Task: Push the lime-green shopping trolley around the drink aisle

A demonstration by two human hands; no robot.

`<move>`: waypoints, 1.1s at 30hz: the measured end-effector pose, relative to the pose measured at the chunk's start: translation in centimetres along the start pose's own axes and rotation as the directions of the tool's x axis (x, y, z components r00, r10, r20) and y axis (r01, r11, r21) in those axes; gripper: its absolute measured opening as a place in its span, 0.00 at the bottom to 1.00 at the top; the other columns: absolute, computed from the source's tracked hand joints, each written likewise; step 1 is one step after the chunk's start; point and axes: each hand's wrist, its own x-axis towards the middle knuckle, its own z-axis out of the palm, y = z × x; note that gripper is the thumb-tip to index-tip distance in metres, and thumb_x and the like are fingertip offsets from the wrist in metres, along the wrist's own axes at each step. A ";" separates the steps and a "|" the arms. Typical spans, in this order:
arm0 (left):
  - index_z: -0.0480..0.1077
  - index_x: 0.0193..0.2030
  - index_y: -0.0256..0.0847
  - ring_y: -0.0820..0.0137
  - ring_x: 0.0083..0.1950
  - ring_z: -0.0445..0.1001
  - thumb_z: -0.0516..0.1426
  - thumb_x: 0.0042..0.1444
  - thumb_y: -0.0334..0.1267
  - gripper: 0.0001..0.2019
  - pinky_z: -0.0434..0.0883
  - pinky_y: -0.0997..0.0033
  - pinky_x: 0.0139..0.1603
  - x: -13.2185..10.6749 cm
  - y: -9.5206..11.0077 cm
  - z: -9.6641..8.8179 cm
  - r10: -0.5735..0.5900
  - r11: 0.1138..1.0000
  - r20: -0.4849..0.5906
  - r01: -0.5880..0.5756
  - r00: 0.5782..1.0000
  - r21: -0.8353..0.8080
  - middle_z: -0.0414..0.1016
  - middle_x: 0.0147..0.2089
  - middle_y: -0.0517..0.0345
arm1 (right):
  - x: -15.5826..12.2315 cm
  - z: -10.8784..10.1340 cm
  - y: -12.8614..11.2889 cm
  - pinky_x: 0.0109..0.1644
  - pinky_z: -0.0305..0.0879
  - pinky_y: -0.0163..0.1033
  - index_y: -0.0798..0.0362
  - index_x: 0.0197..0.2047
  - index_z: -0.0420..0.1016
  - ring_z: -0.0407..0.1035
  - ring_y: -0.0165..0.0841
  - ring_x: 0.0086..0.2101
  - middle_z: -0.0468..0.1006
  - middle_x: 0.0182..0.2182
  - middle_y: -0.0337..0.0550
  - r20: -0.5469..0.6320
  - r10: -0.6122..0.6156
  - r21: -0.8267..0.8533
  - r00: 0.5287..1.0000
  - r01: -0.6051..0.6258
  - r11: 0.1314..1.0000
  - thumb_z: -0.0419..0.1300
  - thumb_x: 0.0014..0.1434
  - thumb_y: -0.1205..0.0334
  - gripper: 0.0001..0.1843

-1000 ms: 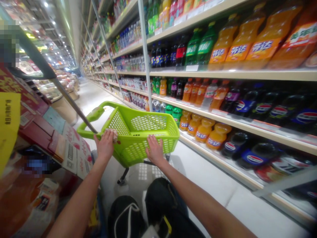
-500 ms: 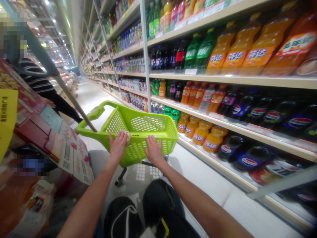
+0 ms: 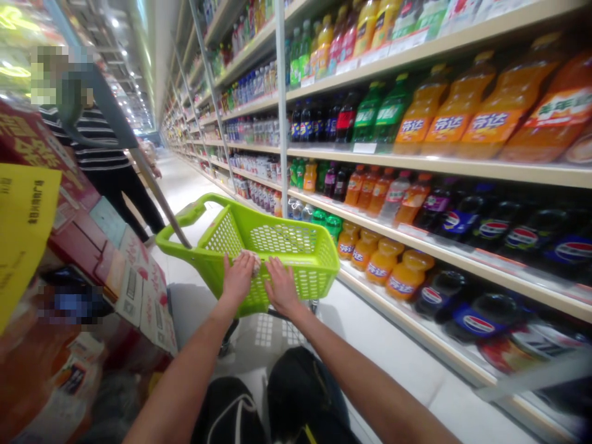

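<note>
A bright green shopping cart (image 3: 291, 231) with perforated sides stands in front of my knees. My left hand (image 3: 238, 279) presses a crumpled pale cloth (image 3: 253, 263) against the cart's near top rim. Most of the cloth is hidden under my fingers. Just to the right, my right hand (image 3: 281, 287) rests on the same rim, fingers stretched out and holding no loose object. A small gap separates the two hands. The inside of the cart's basket shows only bare green plastic where I can see it.
Shelves of soda bottles (image 3: 414, 126) run along the right, with orange bottles (image 3: 402, 274) on the lowest level. Stacked cartons (image 3: 139, 290) and a yellow sign (image 3: 28, 228) are close on the left. A person in a striped top (image 3: 104, 145) stands beyond the cart's handle.
My left hand has slid right along the rim with the cloth, closer to my right hand. The view has shifted, and more of the person in stripes shows.
</note>
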 end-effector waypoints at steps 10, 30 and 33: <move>0.58 0.59 0.38 0.57 0.67 0.48 0.52 0.51 0.41 0.27 0.39 0.39 0.63 -0.7 -4.4 -2.5 -0.138 0.981 0.051 0.130 0.989 0.145 0.53 0.65 0.44 | 4.8 2.4 -4.2 0.57 0.49 0.57 0.51 0.59 0.59 0.49 0.44 0.59 0.59 0.59 0.51 0.121 -0.141 -0.028 0.983 0.145 0.989 0.52 0.58 0.59 0.25; 0.55 0.62 0.36 0.58 0.67 0.44 0.42 0.53 0.29 0.27 0.44 0.40 0.61 -2.4 -3.4 -1.5 -0.174 0.964 0.023 0.166 0.984 0.208 0.50 0.66 0.43 | 3.4 3.3 -0.6 0.60 0.51 0.47 0.54 0.56 0.65 0.51 0.39 0.58 0.61 0.58 0.48 -0.056 -0.174 -0.060 0.983 0.170 0.984 0.50 0.54 0.74 0.25; 0.52 0.63 0.36 0.59 0.68 0.42 0.42 0.53 0.29 0.28 0.41 0.39 0.62 -2.7 -3.3 -1.5 -0.153 0.966 0.046 0.140 0.987 0.218 0.47 0.67 0.45 | 3.9 4.2 -2.0 0.60 0.51 0.49 0.52 0.57 0.63 0.50 0.39 0.58 0.61 0.58 0.46 -0.042 -0.202 -0.040 0.978 0.201 0.979 0.50 0.55 0.73 0.25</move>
